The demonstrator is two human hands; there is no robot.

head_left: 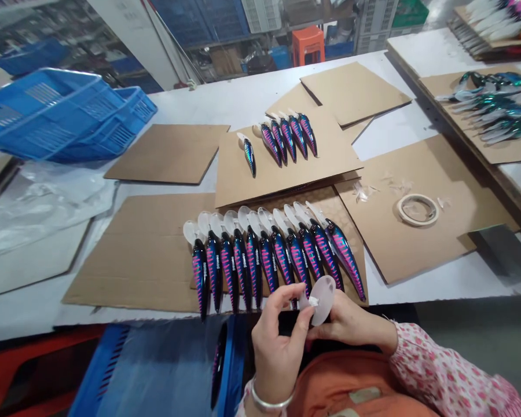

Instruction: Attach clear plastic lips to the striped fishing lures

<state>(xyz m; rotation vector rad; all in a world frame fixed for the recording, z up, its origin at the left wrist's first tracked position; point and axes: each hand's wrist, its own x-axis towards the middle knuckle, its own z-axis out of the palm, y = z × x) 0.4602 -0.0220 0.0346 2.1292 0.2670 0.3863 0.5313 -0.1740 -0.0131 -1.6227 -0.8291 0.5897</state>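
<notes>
Close to my body, both hands are on one fishing lure, whose frosted round diving lip points up and whose dark body is mostly hidden. My left hand is closed, its thumb and forefinger pinching by a small white bit at the base of the lip. My right hand is wrapped round the lure from behind the lip. Just beyond them, a row of finished-looking black, blue and pink lures lies side by side, clear lips pointing away, on cardboard.
Several smaller lures rest on a raised cardboard sheet. A tape roll and clear scraps lie right. Blue baskets stand left; a blue crate is below the table edge. Green lures lie far right.
</notes>
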